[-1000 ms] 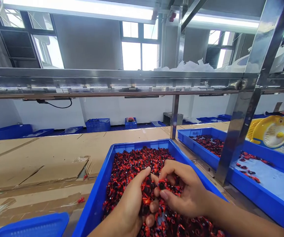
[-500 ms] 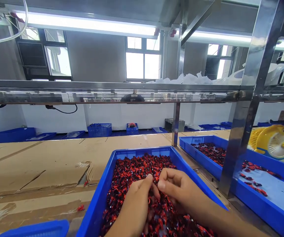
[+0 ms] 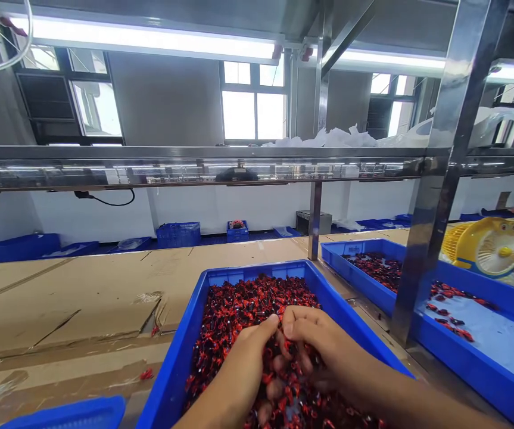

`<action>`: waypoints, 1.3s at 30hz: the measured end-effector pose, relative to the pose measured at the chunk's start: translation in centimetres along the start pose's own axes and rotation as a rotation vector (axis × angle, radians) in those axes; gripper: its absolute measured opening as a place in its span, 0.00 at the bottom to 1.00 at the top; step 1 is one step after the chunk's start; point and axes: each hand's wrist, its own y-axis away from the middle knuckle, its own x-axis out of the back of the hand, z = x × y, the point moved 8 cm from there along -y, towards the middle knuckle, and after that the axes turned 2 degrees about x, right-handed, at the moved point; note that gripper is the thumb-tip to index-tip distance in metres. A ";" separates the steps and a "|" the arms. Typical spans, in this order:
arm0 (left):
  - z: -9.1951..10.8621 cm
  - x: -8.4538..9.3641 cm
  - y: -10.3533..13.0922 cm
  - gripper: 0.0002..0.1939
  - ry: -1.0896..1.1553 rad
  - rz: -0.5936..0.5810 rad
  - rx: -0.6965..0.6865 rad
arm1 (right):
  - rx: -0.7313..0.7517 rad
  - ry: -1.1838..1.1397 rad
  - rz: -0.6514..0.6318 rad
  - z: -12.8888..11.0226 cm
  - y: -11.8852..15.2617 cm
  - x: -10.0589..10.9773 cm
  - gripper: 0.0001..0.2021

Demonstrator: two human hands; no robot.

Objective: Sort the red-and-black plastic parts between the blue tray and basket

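Both of my hands are close together over a deep blue bin (image 3: 167,363) heaped with small glossy red-and-black parts (image 3: 239,298). My left hand (image 3: 250,357) has its thumb raised and its fingers curled below, just above the heap. Whatever lies in those fingers is hidden. My right hand (image 3: 317,333) is closed in a pinch, its thumb and index tip nearly meeting the left fingers. A bit of red shows at this pinch, seemingly one small red part (image 3: 287,344); its exact kind is too small to tell.
To the right, past a metal post (image 3: 426,238), stands a wider blue tray (image 3: 364,295) with similar parts. A yellow fan (image 3: 484,247) sits behind it. Cardboard (image 3: 82,298) covers the table. One loose red piece (image 3: 146,374) lies left, near another blue container (image 3: 69,414).
My view has shifted slightly. The right hand has tipped a little closer to the left one, and the left fingers beneath have spread lower. Red now shows at the right fingertips.
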 end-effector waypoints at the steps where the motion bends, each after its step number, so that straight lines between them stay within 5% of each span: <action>1: 0.1 -0.3 0.0 0.21 0.020 -0.034 0.001 | -0.064 -0.117 -0.008 0.5 -0.1 0.2 0.12; 5: 0.2 -0.9 0.2 0.22 0.041 -0.122 -0.009 | -0.194 -0.340 -0.061 1.8 -0.8 0.7 0.23; 11: 0.0 -1.9 0.7 0.26 0.235 -0.261 0.083 | -0.198 -0.404 -0.087 1.7 -1.3 1.2 0.23; 17: 0.0 -1.3 0.6 0.25 0.215 -0.176 0.073 | -0.143 -0.496 -0.133 0.7 -0.9 0.8 0.14; 27: 1.6 -0.8 1.1 0.29 -0.055 0.027 -0.136 | 0.399 0.433 0.095 -3.0 0.4 0.8 0.08; 34: 1.1 -1.0 1.2 0.29 0.019 -0.033 -0.086 | 0.003 -0.302 -0.133 -0.1 -0.9 0.9 0.17; 39: 0.5 -0.9 1.1 0.17 0.099 -0.119 -0.022 | -0.063 -0.386 -0.160 0.6 -1.5 1.4 0.16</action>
